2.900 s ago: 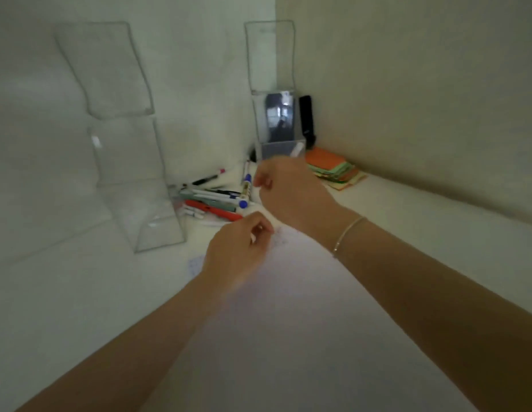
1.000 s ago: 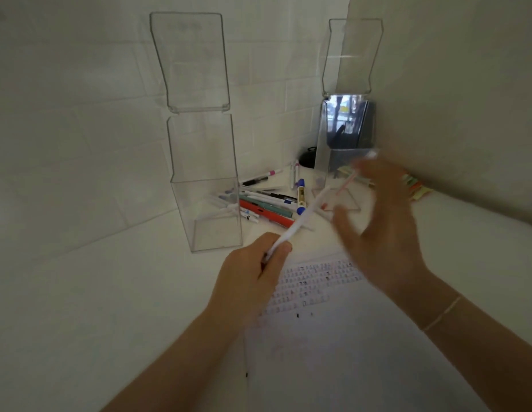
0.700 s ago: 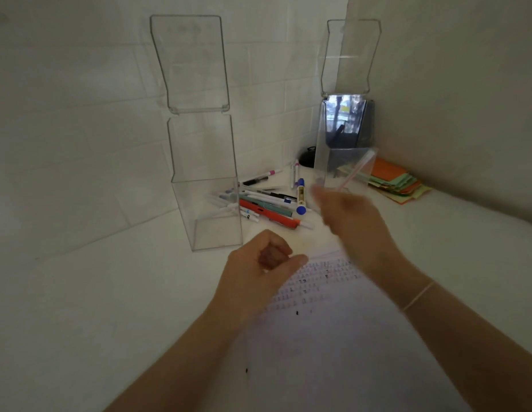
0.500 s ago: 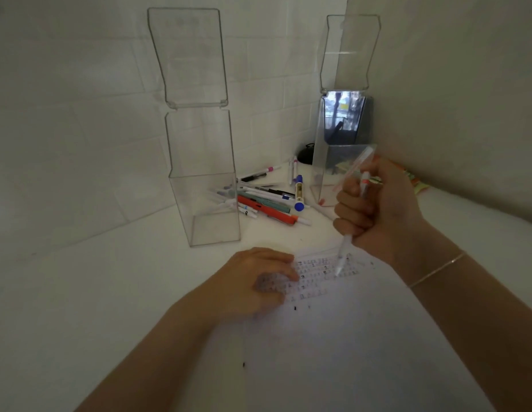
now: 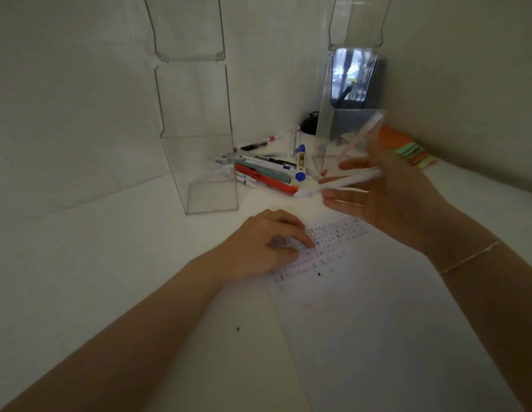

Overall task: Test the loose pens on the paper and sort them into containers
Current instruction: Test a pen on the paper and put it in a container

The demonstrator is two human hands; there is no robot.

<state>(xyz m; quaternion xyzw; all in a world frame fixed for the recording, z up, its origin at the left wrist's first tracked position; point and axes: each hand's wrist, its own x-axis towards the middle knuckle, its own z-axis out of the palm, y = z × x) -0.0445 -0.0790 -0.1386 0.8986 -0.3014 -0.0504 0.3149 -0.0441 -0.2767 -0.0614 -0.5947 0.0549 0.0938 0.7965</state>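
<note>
My right hand (image 5: 392, 197) hovers above the far edge of the paper (image 5: 378, 322) and holds a white pen (image 5: 345, 181) among its spread fingers; the pen points left and the hand is blurred. My left hand (image 5: 264, 242) rests on the paper, fingertips pressing beside rows of small test scribbles (image 5: 333, 236). A pile of loose pens (image 5: 267, 171) lies on the white desk between two tall clear containers. The left container (image 5: 205, 173) looks empty. The right container (image 5: 348, 135) has one thin pinkish pen (image 5: 360, 135) leaning inside.
Orange and green sticky notes (image 5: 407, 147) lie by the right wall behind my right hand. A small black object (image 5: 311, 123) sits in the corner. Walls close the desk off at the back and on the right.
My right hand has lifted the white pen off the paper and turned it sideways, fingers spreading. My left hand stays pressed on the paper.
</note>
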